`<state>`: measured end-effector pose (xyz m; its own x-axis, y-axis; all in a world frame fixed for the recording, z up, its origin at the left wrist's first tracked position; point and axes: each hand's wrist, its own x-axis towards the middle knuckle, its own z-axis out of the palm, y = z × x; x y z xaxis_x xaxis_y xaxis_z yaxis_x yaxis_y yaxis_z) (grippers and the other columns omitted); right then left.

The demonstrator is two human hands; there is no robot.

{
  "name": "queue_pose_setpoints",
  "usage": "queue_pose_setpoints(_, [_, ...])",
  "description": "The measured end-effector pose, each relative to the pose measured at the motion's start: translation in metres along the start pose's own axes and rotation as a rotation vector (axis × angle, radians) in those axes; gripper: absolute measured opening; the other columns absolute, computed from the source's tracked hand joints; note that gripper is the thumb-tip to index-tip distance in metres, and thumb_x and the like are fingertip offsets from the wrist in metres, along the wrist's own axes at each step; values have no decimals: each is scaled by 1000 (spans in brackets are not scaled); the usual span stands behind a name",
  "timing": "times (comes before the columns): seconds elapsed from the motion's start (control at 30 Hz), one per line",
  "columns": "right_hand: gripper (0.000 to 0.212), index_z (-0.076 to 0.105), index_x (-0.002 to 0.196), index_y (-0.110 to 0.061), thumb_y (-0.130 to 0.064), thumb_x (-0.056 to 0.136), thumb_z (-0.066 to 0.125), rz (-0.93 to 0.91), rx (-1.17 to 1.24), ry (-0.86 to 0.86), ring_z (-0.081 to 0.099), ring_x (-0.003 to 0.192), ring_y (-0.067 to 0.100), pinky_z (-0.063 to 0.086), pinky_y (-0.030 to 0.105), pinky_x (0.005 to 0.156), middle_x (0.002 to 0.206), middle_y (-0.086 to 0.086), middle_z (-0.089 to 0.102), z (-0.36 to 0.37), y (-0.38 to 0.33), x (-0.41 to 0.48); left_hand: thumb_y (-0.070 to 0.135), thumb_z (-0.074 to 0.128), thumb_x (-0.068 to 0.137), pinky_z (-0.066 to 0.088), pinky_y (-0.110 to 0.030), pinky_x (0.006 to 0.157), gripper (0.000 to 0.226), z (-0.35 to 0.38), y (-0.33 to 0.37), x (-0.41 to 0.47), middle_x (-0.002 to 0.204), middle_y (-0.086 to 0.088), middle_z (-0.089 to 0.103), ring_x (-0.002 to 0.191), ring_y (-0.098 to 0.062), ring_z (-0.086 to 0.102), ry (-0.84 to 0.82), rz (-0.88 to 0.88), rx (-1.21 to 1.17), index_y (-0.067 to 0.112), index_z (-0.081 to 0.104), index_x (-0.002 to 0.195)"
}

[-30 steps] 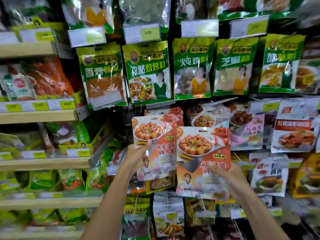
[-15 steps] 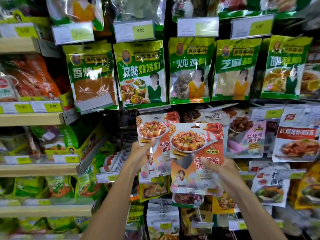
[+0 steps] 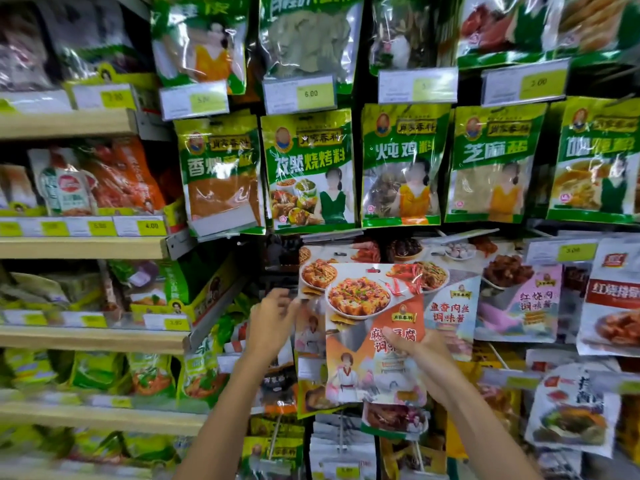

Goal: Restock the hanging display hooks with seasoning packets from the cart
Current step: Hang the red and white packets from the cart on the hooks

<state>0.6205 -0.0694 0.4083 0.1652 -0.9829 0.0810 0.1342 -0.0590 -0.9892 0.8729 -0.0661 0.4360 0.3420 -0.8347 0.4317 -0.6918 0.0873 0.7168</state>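
My right hand (image 3: pixel 420 362) grips an orange and white seasoning packet (image 3: pixel 367 306) with a tofu dish printed on it, thumb across its front, held up before the display. Its hang hole sits near the top edge. Behind it and to the left hangs a matching packet (image 3: pixel 313 273), mostly covered. My left hand (image 3: pixel 272 320) pinches that rear packet's left edge. The hook itself is hidden behind the packets. No cart is in view.
Green seasoning packets (image 3: pixel 308 168) hang in a row above, under price tags (image 3: pixel 299 93). More sauce packets (image 3: pixel 519 299) hang to the right and packets (image 3: pixel 341 448) below. Wooden shelves (image 3: pixel 79 245) with bagged goods stand on the left.
The right hand has brought its packet left and over the other one, which it now largely covers. The left hand has slid to that rear packet's left edge. The view has moved closer.
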Motion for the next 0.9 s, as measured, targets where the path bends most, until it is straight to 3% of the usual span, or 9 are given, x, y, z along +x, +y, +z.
queue_pose_setpoints(0.13, [32, 68, 94, -11, -28, 69, 80, 27, 8, -39, 72, 89, 20, 53, 35, 80, 91, 4, 76, 17, -2, 14, 22, 52, 96, 47, -31, 61, 21, -66, 44, 11, 85, -8, 69, 78, -25, 64, 490, 235, 182, 8, 64, 107])
queue_pose_setpoints(0.23, [39, 68, 97, -10, -30, 66, 80, 39, 3, -77, 72, 88, 20, 54, 33, 79, 93, 5, 76, 28, -7, 23, 16, 48, 98, 39, -28, 67, 22, -98, 99, 41, 95, -13, 66, 87, -27, 60, 671, 461, 151, 5, 63, 109])
queue_pose_setpoints(0.37, [46, 69, 96, -9, -35, 60, 82, 60, -35, -61, 72, 88, 19, 51, 28, 73, 91, 3, 76, 34, -11, 35, 12, 42, 97, 41, -34, 90, 31, -114, 162, 97, 118, -20, 59, 110, -32, 54, 720, 714, 360, -1, 56, 121])
queue_pose_setpoints(0.53, [47, 70, 93, -11, -37, 55, 83, 63, -56, -31, 71, 86, 16, 48, 26, 69, 85, -1, 77, 33, -12, 45, 17, 32, 100, 31, -40, 111, 42, -109, 187, 151, 139, -21, 46, 128, -33, 43, 635, 816, 598, 0, 41, 138])
queue_pose_setpoints(0.77, [23, 69, 90, -11, -20, 72, 80, 72, -60, -52, 71, 75, 5, 48, 16, 61, 82, -3, 76, 33, -8, 52, 20, 34, 99, 35, -40, 108, 42, -104, 182, 164, 132, -20, 52, 123, -31, 49, 661, 857, 612, -2, 46, 133])
queue_pose_setpoints(0.9, [21, 69, 93, -6, -14, 76, 78, 88, -59, -40, 70, 92, 20, 53, 28, 79, 94, 7, 75, 38, -8, 55, 19, 35, 99, 36, -40, 108, 42, -105, 180, 159, 129, -21, 55, 120, -32, 51, 671, 885, 558, -4, 47, 132])
